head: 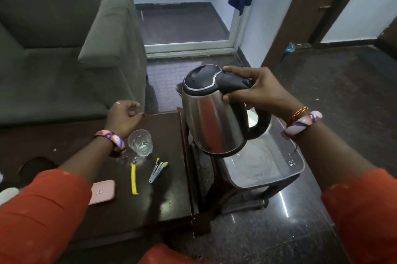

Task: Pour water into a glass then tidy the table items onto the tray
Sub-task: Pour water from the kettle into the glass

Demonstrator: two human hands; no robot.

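My right hand (261, 92) grips the black handle of a steel kettle (212, 117), held upright in the air above the left end of a grey metal tray (285, 169). A clear glass (140, 142) with a little water in it stands on the dark table (163, 195), to the left of the kettle. My left hand (123, 117) hovers just behind the glass, fingers curled loosely, holding nothing. A yellow strip (134, 179), a blue and yellow stapler (158, 171) and a pink case (102, 192) lie on the table in front of the glass.
The tray rests on a dark wooden stand (236, 201) to the right of the table. A grey-green sofa (71, 49) stands behind the table. Water drops lie on the table near the glass. Dark polished floor (290, 231) stretches to the right.
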